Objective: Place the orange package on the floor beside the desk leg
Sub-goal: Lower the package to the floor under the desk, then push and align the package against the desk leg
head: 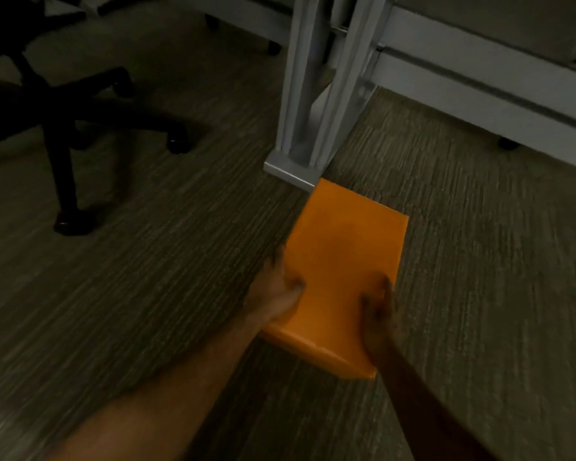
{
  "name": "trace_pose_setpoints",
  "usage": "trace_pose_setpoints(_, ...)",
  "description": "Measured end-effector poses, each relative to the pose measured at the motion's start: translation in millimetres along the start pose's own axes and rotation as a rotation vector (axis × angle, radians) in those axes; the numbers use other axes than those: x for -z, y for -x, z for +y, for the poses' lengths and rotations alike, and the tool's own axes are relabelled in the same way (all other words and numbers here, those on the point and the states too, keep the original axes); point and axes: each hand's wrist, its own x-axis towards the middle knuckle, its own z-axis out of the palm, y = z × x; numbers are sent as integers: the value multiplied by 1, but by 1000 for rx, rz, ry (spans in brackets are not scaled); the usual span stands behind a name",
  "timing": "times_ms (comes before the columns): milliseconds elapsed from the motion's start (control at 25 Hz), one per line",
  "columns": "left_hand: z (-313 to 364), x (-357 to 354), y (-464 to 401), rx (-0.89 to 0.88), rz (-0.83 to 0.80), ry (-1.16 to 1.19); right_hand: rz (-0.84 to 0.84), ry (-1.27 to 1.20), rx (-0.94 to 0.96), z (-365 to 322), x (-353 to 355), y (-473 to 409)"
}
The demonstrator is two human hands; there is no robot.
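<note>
The orange package (pixel 341 257) is a flat rectangular box, held low over the carpet in the middle of the view. Its far corner reaches the foot of the grey metal desk leg (pixel 308 104), just to the right of that foot. My left hand (pixel 280 287) grips the package's left edge, thumb on top. My right hand (pixel 378 314) grips its right edge near the close end. Whether the package rests on the carpet or hangs just above it I cannot tell; the near end looks raised.
A black office chair base (pixel 67 104) with castors stands at the left. A grey desk frame rail (pixel 479 78) runs along the right, with a small black foot (pixel 509 143) beneath it. Striped carpet (pixel 147 277) covers the floor.
</note>
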Motion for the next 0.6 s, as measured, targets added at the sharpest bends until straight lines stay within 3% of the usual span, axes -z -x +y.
trace_pose_setpoints(120,-8,0,9,-296,-2,-339,-20,265,207,11,-4,20)
trace_pose_setpoints(200,-16,7,20,-506,-48,-581,-77,547,441,18,-7,45)
trace_pose_setpoints(280,-25,12,28,-633,-104,-653,-171,727,573,24,-10,65)
trace_pose_setpoints(400,-24,13,32,-669,-135,-656,-232,806,540,25,-12,73)
trace_pose_setpoints(600,-17,3,6,-683,-45,-673,-242,834,489,16,-9,48)
